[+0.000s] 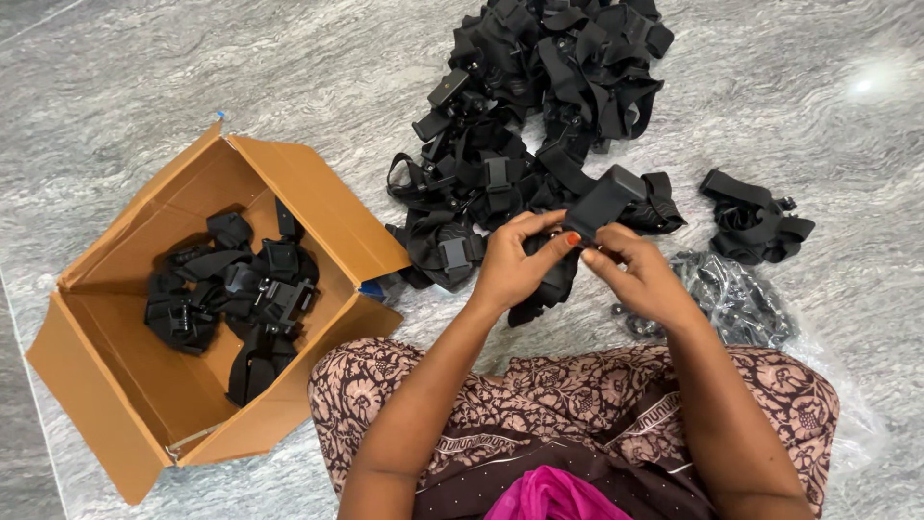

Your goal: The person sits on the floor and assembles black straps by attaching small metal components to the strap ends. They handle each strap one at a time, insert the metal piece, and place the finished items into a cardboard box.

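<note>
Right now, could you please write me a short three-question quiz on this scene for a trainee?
1. True or false: the cardboard box holds no straps.
2. Which lies nearest the right hand? A. the box B. the clear bag of black parts C. the pink cloth
3. Fill in: both hands grip one black strap in front of the big ____ of straps on the floor.

Key
1. False: several black straps lie inside it.
2. B
3. pile; the left hand and right hand pinch the strap with their fingers.
</note>
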